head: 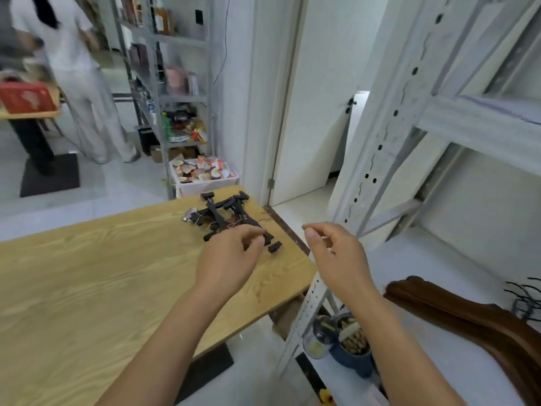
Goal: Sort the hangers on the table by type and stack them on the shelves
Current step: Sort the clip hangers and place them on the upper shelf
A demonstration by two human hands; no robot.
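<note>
A tangle of black clip hangers [225, 213] lies near the far right corner of the wooden table [87, 273]. My left hand [231, 259] hovers at the near end of the pile, its fingers curled down onto a black hanger bar; whether it grips the bar I cannot tell. My right hand [336, 253] hangs in the air past the table's right edge, loosely curled and holding nothing. On the white shelf [424, 332] at the right lie brown wooden hangers [468, 320] in a stack and thin black wire hangers [527, 300] at the frame's edge.
The shelf's perforated metal post [377, 159] rises close to the table's right corner. Cups and a blue pot [351, 353] sit on a lower level. A white bin of packets [205, 174] stands behind the table. Two people stand at the far left.
</note>
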